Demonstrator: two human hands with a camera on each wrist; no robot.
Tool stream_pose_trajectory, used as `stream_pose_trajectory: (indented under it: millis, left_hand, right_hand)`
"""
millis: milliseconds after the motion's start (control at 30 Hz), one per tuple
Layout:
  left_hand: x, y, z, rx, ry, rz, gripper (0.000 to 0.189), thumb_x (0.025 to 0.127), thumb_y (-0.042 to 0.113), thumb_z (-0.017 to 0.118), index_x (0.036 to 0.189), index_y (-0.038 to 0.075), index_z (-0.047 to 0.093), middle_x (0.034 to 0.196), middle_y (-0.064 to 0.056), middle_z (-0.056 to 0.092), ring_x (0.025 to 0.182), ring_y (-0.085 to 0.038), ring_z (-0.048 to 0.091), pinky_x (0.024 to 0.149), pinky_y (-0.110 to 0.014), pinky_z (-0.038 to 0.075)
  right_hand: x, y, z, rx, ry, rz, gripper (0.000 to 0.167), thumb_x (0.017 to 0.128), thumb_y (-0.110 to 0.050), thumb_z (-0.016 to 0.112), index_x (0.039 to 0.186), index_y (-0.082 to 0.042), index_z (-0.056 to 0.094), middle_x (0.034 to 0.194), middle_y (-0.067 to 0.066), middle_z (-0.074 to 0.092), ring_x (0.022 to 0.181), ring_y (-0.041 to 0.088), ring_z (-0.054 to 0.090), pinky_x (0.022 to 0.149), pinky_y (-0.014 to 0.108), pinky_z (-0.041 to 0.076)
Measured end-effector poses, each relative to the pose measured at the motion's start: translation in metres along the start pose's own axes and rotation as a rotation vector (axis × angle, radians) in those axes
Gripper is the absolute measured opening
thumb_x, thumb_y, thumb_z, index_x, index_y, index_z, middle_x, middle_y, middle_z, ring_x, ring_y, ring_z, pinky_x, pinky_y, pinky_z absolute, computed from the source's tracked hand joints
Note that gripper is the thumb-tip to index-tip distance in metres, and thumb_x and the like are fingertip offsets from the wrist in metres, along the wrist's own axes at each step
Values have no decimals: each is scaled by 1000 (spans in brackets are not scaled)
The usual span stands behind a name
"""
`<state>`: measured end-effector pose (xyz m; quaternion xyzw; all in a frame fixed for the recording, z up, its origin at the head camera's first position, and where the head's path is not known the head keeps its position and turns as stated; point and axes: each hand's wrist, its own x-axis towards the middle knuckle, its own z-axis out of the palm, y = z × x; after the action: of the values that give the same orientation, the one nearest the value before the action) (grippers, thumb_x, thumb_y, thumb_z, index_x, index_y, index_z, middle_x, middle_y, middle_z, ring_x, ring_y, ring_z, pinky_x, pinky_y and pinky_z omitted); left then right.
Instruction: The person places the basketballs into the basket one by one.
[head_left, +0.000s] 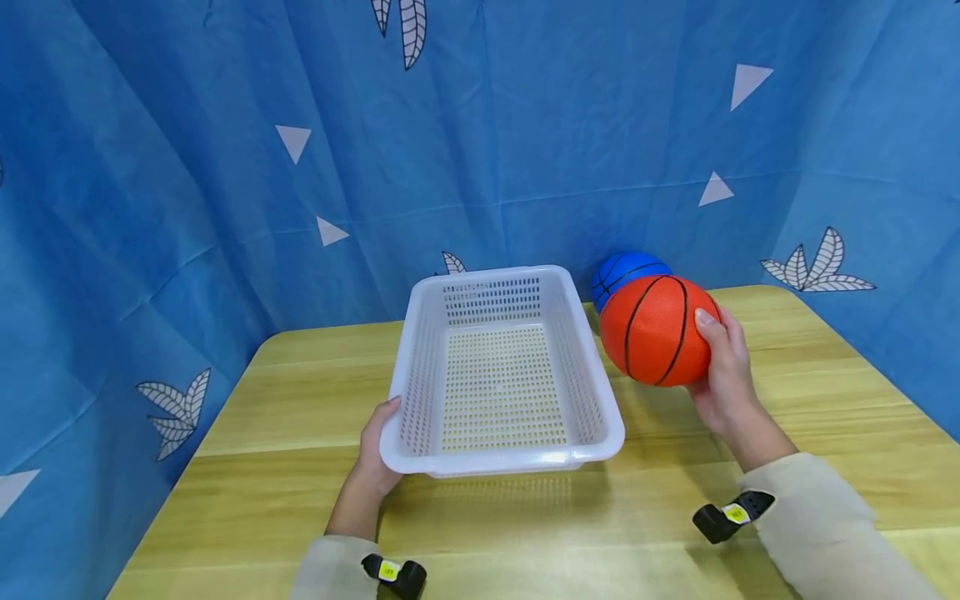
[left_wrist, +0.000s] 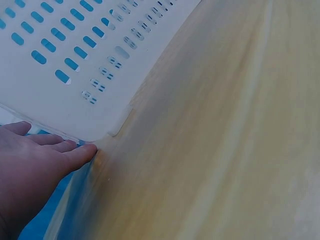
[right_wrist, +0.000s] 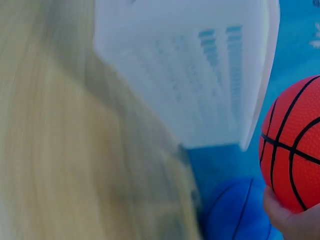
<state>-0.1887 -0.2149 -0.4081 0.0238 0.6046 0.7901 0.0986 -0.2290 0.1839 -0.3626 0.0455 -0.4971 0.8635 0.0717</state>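
Observation:
A white plastic basket (head_left: 501, 465) with slotted walls stands in the middle of the head view, its inside showing only the perforated floor. My left hand (head_left: 379, 446) grips its near left corner, thumb at the rim; in the left wrist view the fingers (left_wrist: 47, 142) lie against the basket's wall (left_wrist: 60, 100). An orange-red mini basketball (head_left: 652, 333) with black lines is in my right hand (head_left: 723, 375), to the right of the basket and above the table. The thumb presses on its side. Behind it, partly hidden, is a blue mini basketball (head_left: 626, 271).
The light wooden table (head_left: 300, 400) has rounded far corners. A blue curtain (head_left: 525, 125) with white triangles and leaf prints hangs behind and along both sides. Each sleeve carries a small black camera strap (head_left: 735, 512) at the wrist.

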Motion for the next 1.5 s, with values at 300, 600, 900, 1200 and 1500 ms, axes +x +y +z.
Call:
stream_pose_trajectory:
  millis: [300,600,900,1200,1500]
  left_hand:
    - [-1,0,2,15,7,-12,59,96,37,17,151,15,15,150,-19,24,124,-24,41,102,-31,32]
    - [-1,1,1,11,-9,-3,60,96,37,18,152,15,10,153,-16,20,132,-30,29,104,-31,28]
    - [-1,1,0,25,-6,-4,61,96,38,18,152,15,9,153,-16,20,135,-35,25,105,-35,26]
    - [-2,-2,1,47,-22,-5,61,96,37,17,152,15,9,153,-18,20,133,-35,28,104,-37,28]
    - [-1,0,2,70,-22,14,61,96,38,19,151,12,12,148,-22,24,124,-27,38,102,-35,30]
  right_hand:
    - [-13,-9,38,-55,-148,-68,52,94,-23,45,141,-21,22,136,-3,34,117,16,42,80,23,51]
    - [-22,-5,61,-307,-240,-93,66,89,-12,49,146,-20,18,127,5,38,109,17,50,79,24,52]
    - [-27,9,79,-888,-354,-332,90,75,-20,75,148,-24,21,136,9,41,115,27,49,79,44,53]
    - [-32,36,94,-1207,-471,-465,96,64,-40,82,143,-21,31,134,6,42,117,25,45,80,45,52]
    - [-32,36,100,-1346,-548,-465,94,66,-47,78,144,-23,32,134,4,42,119,22,42,81,44,51]
